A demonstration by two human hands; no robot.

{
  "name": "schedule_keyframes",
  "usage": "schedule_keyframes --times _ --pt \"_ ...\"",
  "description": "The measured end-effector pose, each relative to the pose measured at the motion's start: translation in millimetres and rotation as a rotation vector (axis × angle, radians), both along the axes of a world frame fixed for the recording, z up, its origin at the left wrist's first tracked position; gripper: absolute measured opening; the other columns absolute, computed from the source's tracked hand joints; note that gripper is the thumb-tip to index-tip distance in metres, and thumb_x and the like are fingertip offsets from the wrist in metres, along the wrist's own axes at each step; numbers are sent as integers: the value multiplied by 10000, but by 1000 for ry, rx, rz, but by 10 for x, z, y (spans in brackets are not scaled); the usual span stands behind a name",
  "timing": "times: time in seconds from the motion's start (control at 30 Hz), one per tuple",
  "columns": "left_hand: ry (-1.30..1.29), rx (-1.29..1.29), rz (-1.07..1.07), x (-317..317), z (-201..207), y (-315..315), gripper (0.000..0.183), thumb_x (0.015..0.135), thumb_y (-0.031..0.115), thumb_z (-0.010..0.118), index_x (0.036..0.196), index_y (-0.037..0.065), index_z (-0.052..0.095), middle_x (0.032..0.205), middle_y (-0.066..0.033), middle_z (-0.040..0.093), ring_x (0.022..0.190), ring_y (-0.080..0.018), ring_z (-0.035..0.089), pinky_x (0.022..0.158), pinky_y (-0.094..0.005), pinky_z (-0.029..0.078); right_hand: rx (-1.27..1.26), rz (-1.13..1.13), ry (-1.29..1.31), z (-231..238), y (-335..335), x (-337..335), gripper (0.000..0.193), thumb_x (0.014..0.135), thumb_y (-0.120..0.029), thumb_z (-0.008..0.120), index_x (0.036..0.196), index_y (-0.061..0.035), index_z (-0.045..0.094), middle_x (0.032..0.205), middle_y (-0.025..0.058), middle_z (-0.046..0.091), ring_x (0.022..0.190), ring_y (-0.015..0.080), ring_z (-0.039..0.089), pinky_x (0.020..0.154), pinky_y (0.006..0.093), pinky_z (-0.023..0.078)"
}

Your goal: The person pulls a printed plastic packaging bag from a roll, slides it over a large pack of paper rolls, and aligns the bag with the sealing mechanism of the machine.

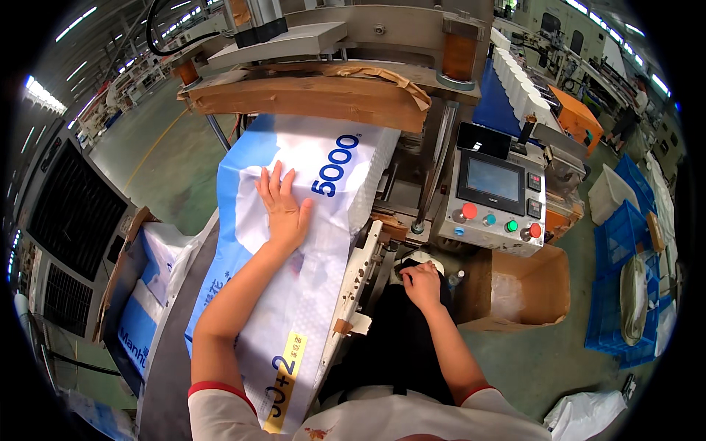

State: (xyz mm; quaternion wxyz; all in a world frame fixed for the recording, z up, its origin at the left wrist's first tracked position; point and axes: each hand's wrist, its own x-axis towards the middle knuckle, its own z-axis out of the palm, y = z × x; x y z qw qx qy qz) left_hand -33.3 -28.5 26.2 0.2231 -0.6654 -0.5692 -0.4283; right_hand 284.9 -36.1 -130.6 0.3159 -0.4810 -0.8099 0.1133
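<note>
A large blue and white printed plastic pack (331, 242) lies lengthwise on the machine's bed, its surface bumpy along the right side. Its far end reaches under the brown-covered press bar (309, 99). My left hand (283, 209) rests flat on the pack's upper half, fingers spread, just short of the bar. Over on the right, my right hand (422, 285) lies on my dark-trousered knee with its fingers loosely bent and nothing visible in them. Beyond that hand is something white and rounded (432, 260), partly hidden.
Right of the press stands a control box (493, 195) with a screen and coloured buttons. Below it sits an open cardboard box (537, 287) holding clear plastic. More printed packs fill a carton (140, 294) at left. Blue crates (621, 294) stand far right. A metal post (435, 169) rises beside the bed.
</note>
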Motion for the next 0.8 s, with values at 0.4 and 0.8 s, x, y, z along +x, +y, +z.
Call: schedule_keyframes --times 0.4,0.8 --pt "318 -683 72 -441 1151 -321 583 936 475 532 1450 224 419 1548 -159 281 1439 -389 192 1159 -525 132 -273 33 334 24 17 -101 178 883 -156 632 1035 -83 688 931 79 670 973 250 595 890 372 445" --pt "162 -842 75 -518 1046 -116 714 900 664 426 1493 276 334 1567 -221 179 1448 -443 95 1104 -658 35 -345 596 883 1292 -703 -1093 729 1018 -374 348 1495 77 30 1580 247 2 1476 338 14 1178 432 42"
